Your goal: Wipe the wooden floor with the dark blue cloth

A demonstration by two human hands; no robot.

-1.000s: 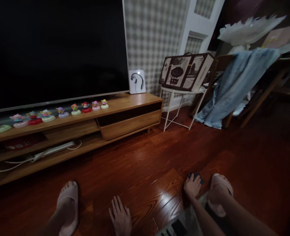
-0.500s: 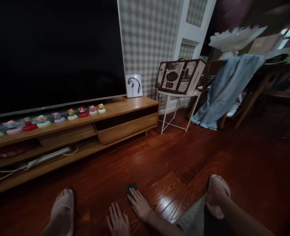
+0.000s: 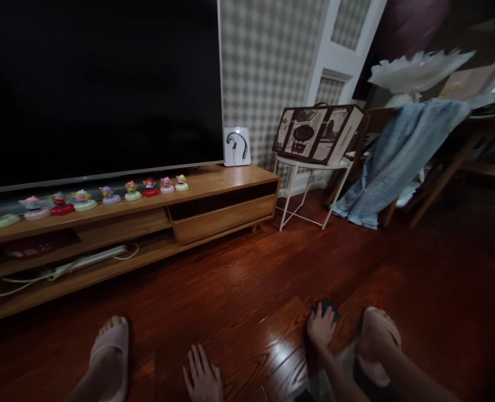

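Note:
My left hand point(image 3: 204, 373) lies flat on the reddish-brown wooden floor point(image 3: 247, 318), fingers spread, with a ring on one finger and nothing held. Farther to the right, my right hand point(image 3: 320, 328) presses on a small dark cloth point(image 3: 328, 305), its fingers over the cloth. Part of the cloth shows beyond the fingertips; the rest is under the hand. The cloth lies on the floor a little left of my slippered right foot point(image 3: 379, 340).
My left foot point(image 3: 111, 346) is in a pale slipper. Ahead runs a low wooden TV cabinet point(image 3: 226, 219) with several small figurines point(image 3: 109, 195) on top and a power strip point(image 3: 90, 259) below. A white side table point(image 3: 298, 215) carries a patterned case point(image 3: 314, 134). Jeans point(image 3: 398, 156) hang over a chair.
My right hand has slid the dark cloth to the right across the floor, away from my left hand. The left hand stays in place. The view has shifted slightly.

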